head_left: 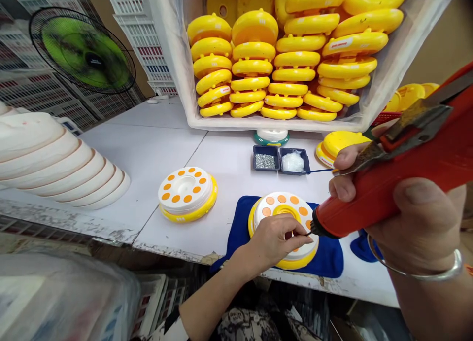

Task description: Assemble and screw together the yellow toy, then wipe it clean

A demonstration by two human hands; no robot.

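Note:
My right hand (417,222) is wrapped round a large red electric screwdriver (384,183), its dark nose pointing down and left. At the tip of its bit, the thumb and fingers of my left hand (277,240) are pinched together; what sits between them is too small to make out. Beneath my left hand lies a round white and yellow piece (269,203) with orange dots around its face, resting on a blue cloth (240,227). A similar dotted round piece (185,188) sits to the left on the white table.
Behind stands a lined bin (281,124) stacked with yellow round parts (254,50). Small dark trays hold screws (265,160) and a white substance (293,161), with a blue stick (320,170). Stacked white parts (62,158) and a green fan (84,52) are left; yellow parts (342,143) lie right.

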